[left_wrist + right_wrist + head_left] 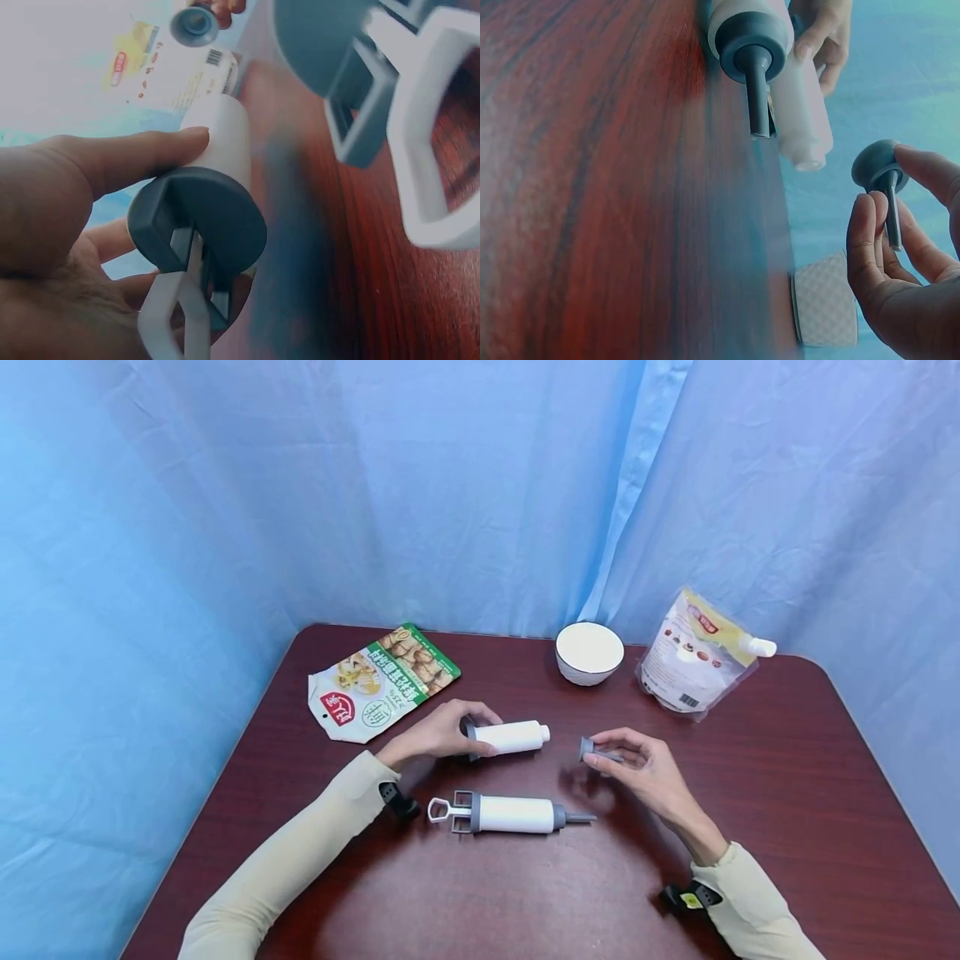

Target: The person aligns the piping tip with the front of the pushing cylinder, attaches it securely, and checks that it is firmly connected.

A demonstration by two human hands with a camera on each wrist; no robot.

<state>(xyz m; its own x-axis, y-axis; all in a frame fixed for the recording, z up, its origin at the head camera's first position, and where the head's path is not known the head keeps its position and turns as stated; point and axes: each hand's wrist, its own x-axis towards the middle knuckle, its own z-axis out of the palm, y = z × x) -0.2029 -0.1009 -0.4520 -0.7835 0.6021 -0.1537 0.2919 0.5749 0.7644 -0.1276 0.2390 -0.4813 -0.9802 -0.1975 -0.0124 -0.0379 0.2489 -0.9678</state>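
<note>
My left hand [448, 732] grips a white-barrelled piping syringe [513, 737] by its grey-collared end, holding it over the table, its bare white tip toward the right. In the left wrist view, the thumb lies along the barrel [221, 135] and the white pull handle [176, 307] points back. Across a small gap, my right hand [647, 768] pinches a grey nozzle cap [586, 748], its wide end toward the syringe. Its thin spout [892, 214] points back toward the palm. Nearer to me, a second piping syringe [517, 815] lies with its grey nozzle on.
A green-and-white food pouch [382, 685] lies at the back left. The white bowl [588, 664] stands at the back, with white contents. Right of it stands a spouted pouch [690, 656]. Blue curtains [465, 502] hang behind the dark red table [787, 793].
</note>
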